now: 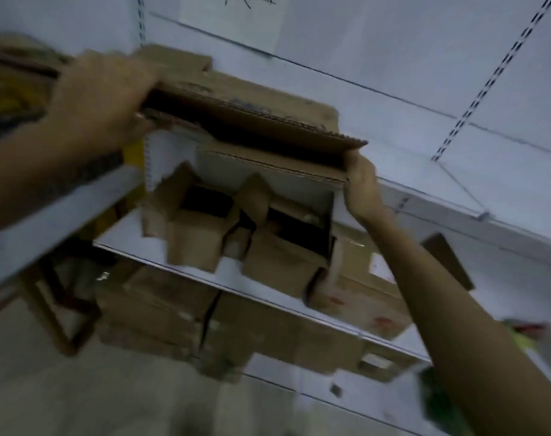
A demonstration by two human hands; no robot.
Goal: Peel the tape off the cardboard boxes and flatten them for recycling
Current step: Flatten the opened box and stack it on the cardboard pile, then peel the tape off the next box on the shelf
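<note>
A nearly flattened brown cardboard box [252,114] is held up in front of white shelving, its open edge showing a dark gap. My left hand [101,99] grips its left end, fingers curled over the top panel. My right hand [360,187] grips the lower right corner. Below it, small open cardboard boxes [201,234] sit on a white shelf [135,243]. The view is blurred and no tape is discernible.
Larger cardboard boxes [160,306] are stacked under the shelf, and another box [362,294] stands at the shelf's right. A white shelf edge [63,215] juts in at left. Slotted uprights [488,80] run up the white back panel. A brown frame [60,309] stands lower left.
</note>
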